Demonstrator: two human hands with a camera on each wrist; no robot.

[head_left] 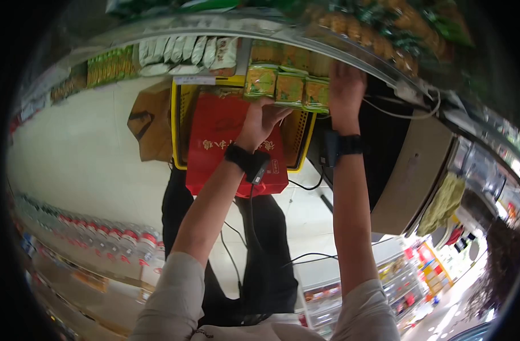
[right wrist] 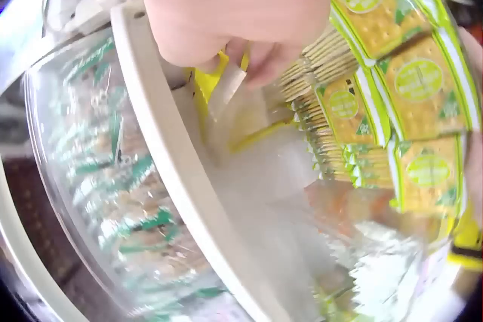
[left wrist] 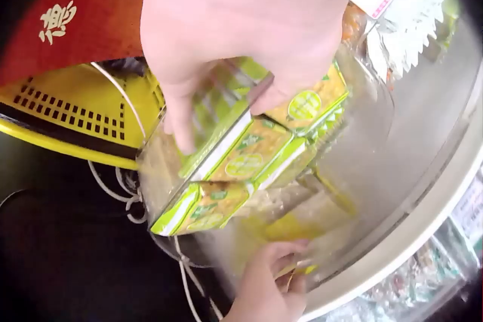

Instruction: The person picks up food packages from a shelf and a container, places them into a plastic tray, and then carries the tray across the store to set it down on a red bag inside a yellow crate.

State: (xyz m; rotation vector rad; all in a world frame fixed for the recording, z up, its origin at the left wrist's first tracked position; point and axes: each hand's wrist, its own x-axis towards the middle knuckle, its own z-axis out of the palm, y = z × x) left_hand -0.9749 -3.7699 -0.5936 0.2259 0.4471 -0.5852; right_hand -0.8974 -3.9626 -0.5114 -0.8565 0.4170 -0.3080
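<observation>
Several green-and-yellow cracker packets stand in rows in a clear bin on the shelf. My left hand is at their front; in the left wrist view its thumb and fingers grip a group of the packets. Deeper in the bin, beside the rows, my right hand reaches under the upper shelf edge. Its curled fingers pinch a yellow-and-clear piece of packaging in the right wrist view. Part of that piece is hidden behind the fingers.
Below the shelf is a yellow basket with a red bag in it. A brown paper bag stands left of it. White-wrapped snacks lie left of the crackers. The shelf edge runs above, and a white cable hangs at right.
</observation>
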